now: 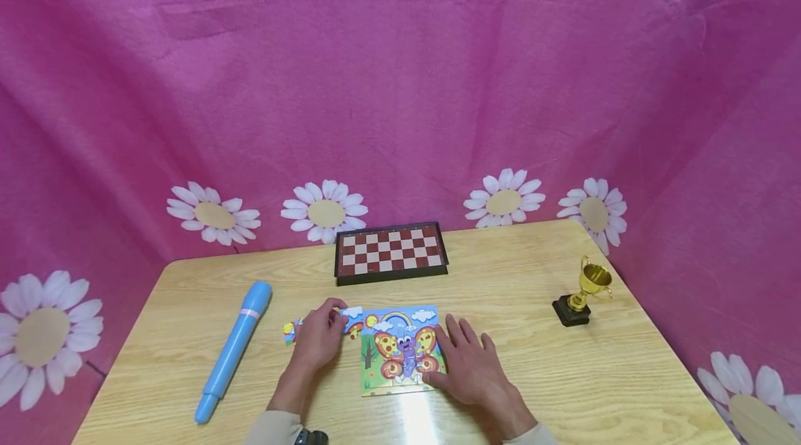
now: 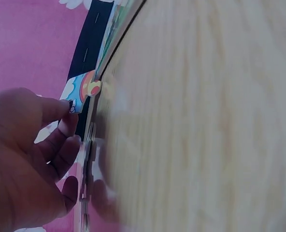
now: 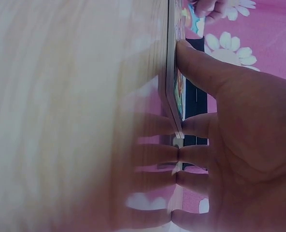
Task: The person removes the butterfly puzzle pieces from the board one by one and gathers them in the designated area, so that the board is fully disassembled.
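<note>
My left hand (image 1: 318, 339) pinches a small jigsaw piece (image 2: 82, 89) between thumb and fingertip, with blue sky and a red-orange patch on it. That piece is at the left edge of a square butterfly jigsaw puzzle (image 1: 378, 388), which lies flat on the table. My right hand (image 1: 471, 367) rests along the puzzle's right side, fingers spread and straight. Its thumb (image 3: 196, 63) lies on the puzzle's face, and the other fingertips touch the tabletop. More colourful jigsaw pieces (image 1: 288, 331) show on the left, partly hidden behind my left hand.
A folded-out checkered game board (image 1: 392, 277) with a black rim lies behind the puzzle. To the left is a long blue tube (image 1: 231, 354); a gold trophy cup (image 1: 591, 283) on a black base stands right. A pink flowered cloth (image 1: 400, 118) hangs around the table (image 1: 532, 278).
</note>
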